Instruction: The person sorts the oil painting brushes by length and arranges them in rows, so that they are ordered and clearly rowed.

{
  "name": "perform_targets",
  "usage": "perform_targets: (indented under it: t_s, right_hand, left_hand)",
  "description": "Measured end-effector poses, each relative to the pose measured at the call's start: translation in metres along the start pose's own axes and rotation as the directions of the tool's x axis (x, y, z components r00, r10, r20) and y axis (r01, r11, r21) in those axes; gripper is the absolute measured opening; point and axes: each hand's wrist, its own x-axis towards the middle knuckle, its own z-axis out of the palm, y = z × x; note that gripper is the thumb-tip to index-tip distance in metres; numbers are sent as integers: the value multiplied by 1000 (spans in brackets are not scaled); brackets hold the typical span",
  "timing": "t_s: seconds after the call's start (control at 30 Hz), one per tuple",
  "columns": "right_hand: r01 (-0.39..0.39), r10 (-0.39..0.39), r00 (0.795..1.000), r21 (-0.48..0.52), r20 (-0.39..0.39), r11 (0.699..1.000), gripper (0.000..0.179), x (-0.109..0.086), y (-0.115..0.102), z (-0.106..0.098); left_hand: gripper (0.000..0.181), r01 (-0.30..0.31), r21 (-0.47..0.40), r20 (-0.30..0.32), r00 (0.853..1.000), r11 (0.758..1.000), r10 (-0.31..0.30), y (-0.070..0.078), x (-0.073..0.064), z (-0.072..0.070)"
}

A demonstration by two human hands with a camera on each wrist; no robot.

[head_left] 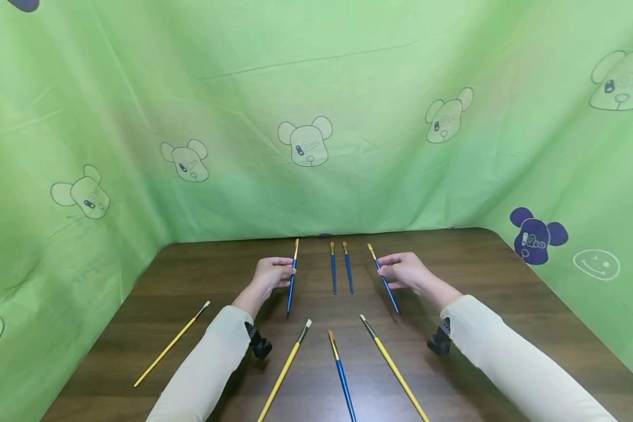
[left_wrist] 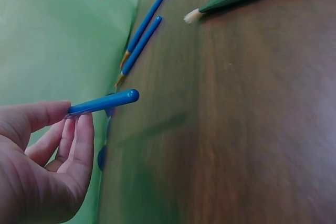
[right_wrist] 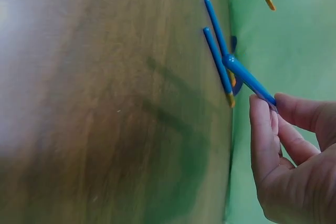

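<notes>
Head: left of the middle brush pair (head_left: 334,278), the left hand (head_left: 271,275) pinches the left brush (head_left: 291,287); right of it, the right hand (head_left: 407,272) pinches the right brush (head_left: 387,287). Left wrist: left brush raised; a steady pinch should suffice. Right wrist: likewise, best kept clear of the pair.

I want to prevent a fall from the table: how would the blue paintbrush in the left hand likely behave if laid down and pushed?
The blue paintbrush may roll if pushed, since its handle looks smooth and rounded. It is probably stiff: it looks straight in the left hand. Its slim handle suggests little weight.
</notes>
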Motion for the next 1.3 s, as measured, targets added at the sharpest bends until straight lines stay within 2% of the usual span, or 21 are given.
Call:
perform_targets:
  t_s: [0.2,0.43,0.67,0.83,1.0,1.3]
  right_hand:
    - [-21,22,999,18,-44,1000,41,17,1,3]
    - [-40,46,994,59,-100,997,39,33,4,7]
    - [-66,77,984,71,-162,995,38,43,4,13]
    - [-78,90,981,74,-174,994,38,50,5,19]
    - [-92,107,976,85,-189,992,37,56,9,24]
    - [-97,109,970,64,-218,993,35,58,9,27]
  left_hand:
    - [24,-5,5,-37,999,1000,5,0,14,13]
    - [24,-11,27,-52,999,1000,13,-1,26,28]
    - [25,-28,107,-71,997,994,36,-2,37,42]
    - [22,-15,156,-98,995,988,31,1,42,46]
    - [19,4,190,-124,992,982,20,-5,46,47]
    - [18,9,204,-167,986,979,26,-9,47,51]
